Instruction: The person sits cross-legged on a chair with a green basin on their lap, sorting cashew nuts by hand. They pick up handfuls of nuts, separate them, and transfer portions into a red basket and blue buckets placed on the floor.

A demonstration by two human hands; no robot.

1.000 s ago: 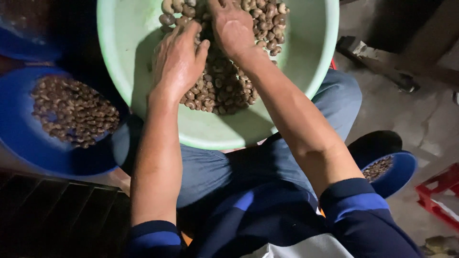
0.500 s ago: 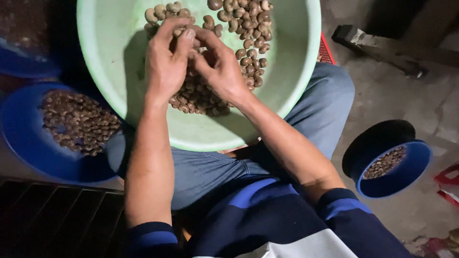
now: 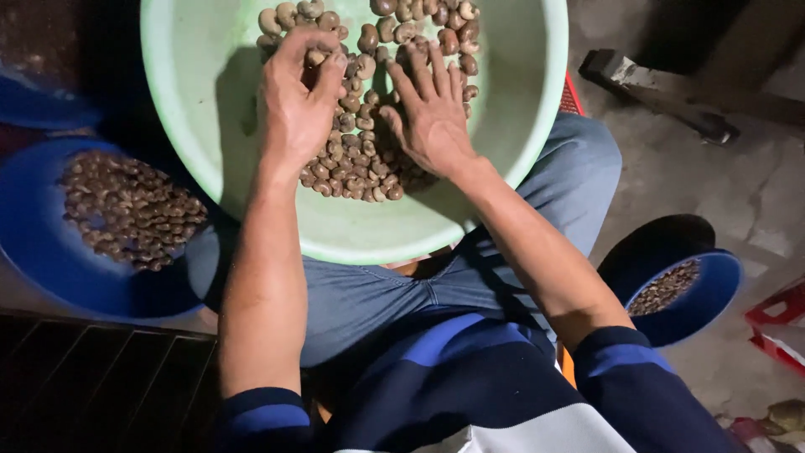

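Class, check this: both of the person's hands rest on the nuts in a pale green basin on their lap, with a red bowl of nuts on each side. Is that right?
Not quite. The bowls are blue, not red: the head view shows a large blue bowl on one side and a smaller blue bowl on the other. The rest holds: left hand and right hand rest on the nuts in the pale green basin.

Pale green basin (image 3: 210, 126) w/ brown-tan nuts (image 3: 365, 159); blue bowls (image 3: 50, 260), grey-blue trousers (image 3: 369, 298), navy shirt w/ blue stripes (image 3: 470, 394).

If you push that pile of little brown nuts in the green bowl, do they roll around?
Probably: the nuts are small, curved and loose, so they would likely slide and tumble. The green bowl has sloping walls, so they would probably settle back toward the middle.
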